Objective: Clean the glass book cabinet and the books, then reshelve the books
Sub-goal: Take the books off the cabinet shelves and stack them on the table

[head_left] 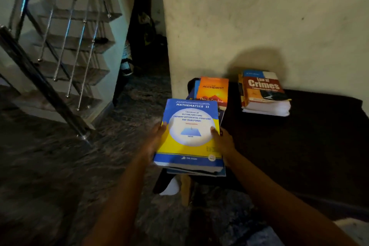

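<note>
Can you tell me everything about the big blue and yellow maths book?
The maths book is a thick paperback. Its cover is blue at top and bottom and yellow in the middle, with a white circle holding a small blue diagram. The title reads Mathematics II. It lies face up on top of other books. The left hand grips its left edge and the right hand its right edge, thumbs on the cover.

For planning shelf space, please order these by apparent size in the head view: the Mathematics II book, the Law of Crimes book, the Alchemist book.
1. Mathematics II book: largest, though nearest the camera.
2. Law of Crimes book.
3. Alchemist book: smallest, lower corner partly covered.
</note>
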